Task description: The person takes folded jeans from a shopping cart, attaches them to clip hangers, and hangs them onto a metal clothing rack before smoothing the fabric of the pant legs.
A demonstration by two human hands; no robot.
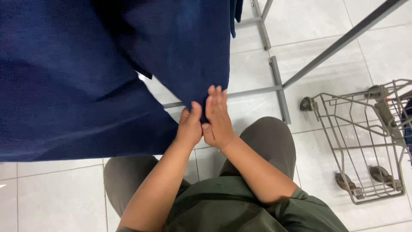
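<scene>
A large dark blue cloth [77, 77] hangs down and fills the upper left of the view. My left hand [189, 126] pinches its lowest corner between thumb and fingers. My right hand [219, 118] lies flat against the same corner, fingers straight and pressed on the fabric, touching the left hand. Both forearms reach up from my olive green shirt and trousers at the bottom.
A grey metal rack frame [279, 88] stands on the white tiled floor [56, 193] behind the cloth. A wire cart on small wheels [365, 141] sits at the right, close to my right knee.
</scene>
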